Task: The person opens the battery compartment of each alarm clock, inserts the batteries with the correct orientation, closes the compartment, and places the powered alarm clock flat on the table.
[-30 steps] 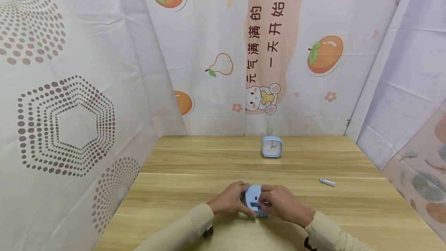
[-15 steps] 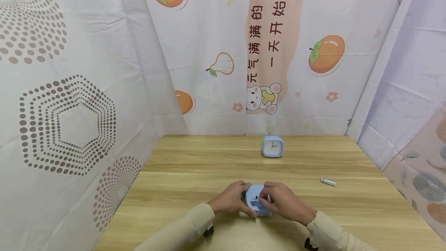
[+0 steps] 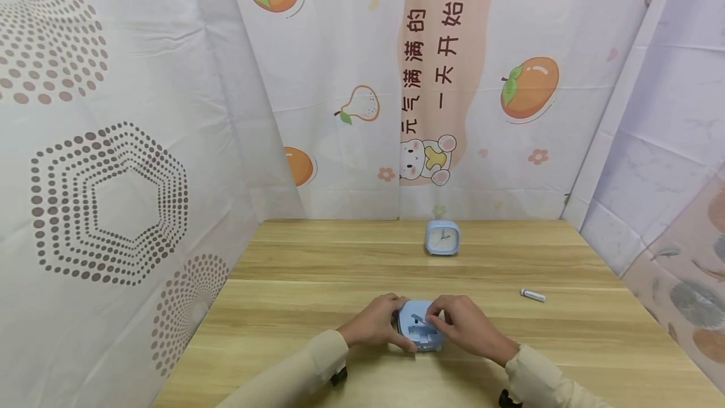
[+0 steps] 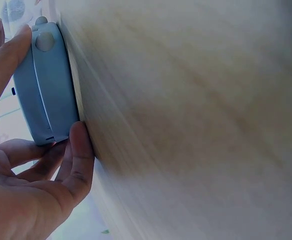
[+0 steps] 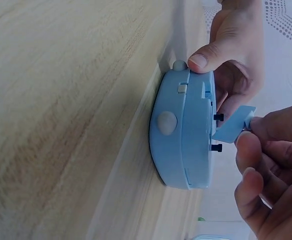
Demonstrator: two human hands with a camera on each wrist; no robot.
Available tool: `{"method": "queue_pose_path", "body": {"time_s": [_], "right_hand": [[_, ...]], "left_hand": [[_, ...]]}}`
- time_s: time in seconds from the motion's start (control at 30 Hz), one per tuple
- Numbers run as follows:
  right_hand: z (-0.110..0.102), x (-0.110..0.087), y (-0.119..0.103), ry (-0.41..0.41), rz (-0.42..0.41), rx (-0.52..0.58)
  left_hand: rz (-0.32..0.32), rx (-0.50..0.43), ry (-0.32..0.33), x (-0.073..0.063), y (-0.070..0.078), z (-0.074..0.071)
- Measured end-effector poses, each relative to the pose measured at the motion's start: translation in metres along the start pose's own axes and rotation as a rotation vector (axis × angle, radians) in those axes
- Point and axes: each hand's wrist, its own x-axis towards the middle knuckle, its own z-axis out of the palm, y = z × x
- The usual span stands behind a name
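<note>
A light-blue alarm clock (image 3: pixel 415 307) lies face down on the wooden table, its back with two black knobs turned up. My left hand (image 3: pixel 376 323) grips it at the side; in the left wrist view, thumb and fingers clasp opposite edges of the clock (image 4: pixel 56 85). Between thumb and fingertip my right hand (image 3: pixel 466 327) pinches a small blue battery cover (image 5: pixel 234 125), tilted above the clock's back beside the knobs. An uncovered recess (image 3: pixel 420 330) shows in the back near the front edge. Whatever lies inside that recess is too small to make out.
Farther back on the table (image 3: pixel 340 257) a second light-blue clock (image 3: pixel 442 238) stands upright, facing me. A white AA-type battery (image 3: pixel 533 295) lies to the right. Printed curtains (image 3: pixel 328 49) hang behind and at both sides.
The battery cover has come up from the clock's back, baring the recess. My right hand has moved slightly up and right with it; the left hand stays in place on the clock.
</note>
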Motion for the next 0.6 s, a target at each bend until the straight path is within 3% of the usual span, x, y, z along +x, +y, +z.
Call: {"method": "queue_pose_path", "body": {"time_s": [0.43, 0.6], "right_hand": [[-0.0051, -0.004, 0.0051, 0.039, 0.062, 0.094], [-0.0069, -0.007, 0.0079, 0.036, 0.127, 0.143]], "left_hand": [[0.005, 0.0, -0.009, 0.0003, 0.0014, -0.0012], [0.005, -0.004, -0.006, 0.0003, 0.0003, 0.0]]}}
